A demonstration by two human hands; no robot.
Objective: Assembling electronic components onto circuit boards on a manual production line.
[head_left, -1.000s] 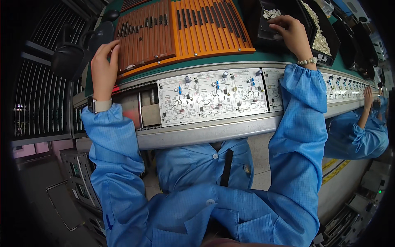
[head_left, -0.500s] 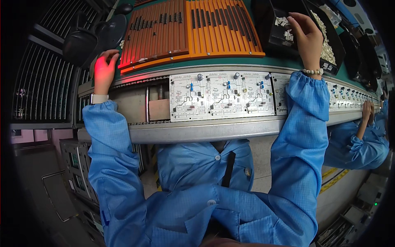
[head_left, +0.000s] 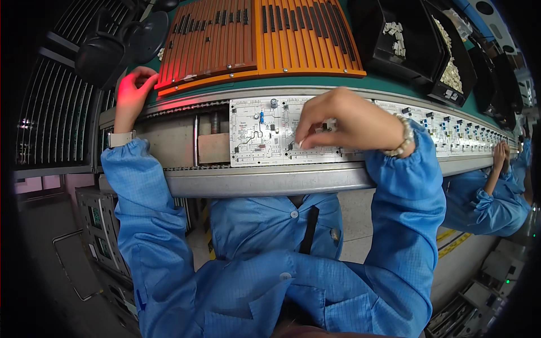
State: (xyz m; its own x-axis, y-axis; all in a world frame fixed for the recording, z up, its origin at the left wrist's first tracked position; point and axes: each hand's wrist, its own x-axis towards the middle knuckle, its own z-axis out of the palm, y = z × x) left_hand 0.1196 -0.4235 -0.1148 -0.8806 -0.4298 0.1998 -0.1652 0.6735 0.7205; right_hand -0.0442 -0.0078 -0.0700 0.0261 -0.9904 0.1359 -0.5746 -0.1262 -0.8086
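My right hand [head_left: 349, 121] is over the white circuit boards on the conveyor. Its thumb and forefinger pinch a small white part [head_left: 301, 144], low over the middle board and close to its surface. The fingers hide much of that board and the one beside it. The leftmost circuit board [head_left: 248, 132] shows fully, with a dark capacitor and blue parts standing on it. Lit red, my left hand [head_left: 135, 90] is by the lower left corner of the brown slotted rack [head_left: 208, 45]. Its thumb and fingertips are drawn together; whatever lies between them is too small to make out.
An orange rack [head_left: 310, 39] with rows of black parts adjoins the brown one. Black bins [head_left: 394, 62] of small white parts stand at the right. The conveyor's metal rail [head_left: 270, 183] runs along the front. Farther right, a co-worker's hands [head_left: 500, 155] are at the same line.
My right hand has come from the black bin down and left to the boards, with a small white part in its fingers. My left hand has shifted slightly, its thumb and fingertips closer together.
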